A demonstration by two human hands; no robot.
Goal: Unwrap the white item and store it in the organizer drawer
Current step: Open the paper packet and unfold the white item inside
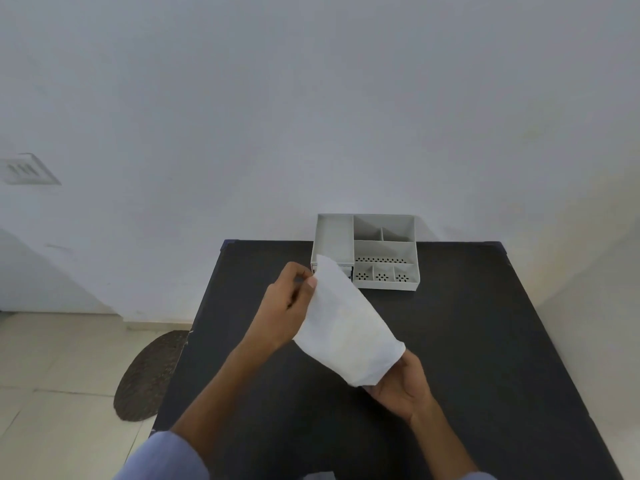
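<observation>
A white wrapped item [346,327] hangs above the black table [485,341], held slanted between both hands. My left hand [287,306] pinches its upper left edge between thumb and fingers. My right hand [401,386] cups its lower end from below. What is under the white wrapping is hidden. The grey organizer [384,251] stands at the table's far edge against the wall, with several open compartments. Its lower left front, where a drawer seems to sit, is partly covered by the item's top corner.
A white wall rises right behind the table. To the left there is a tiled floor with a dark oval mat [149,375]. A wall vent [27,169] is at the far left.
</observation>
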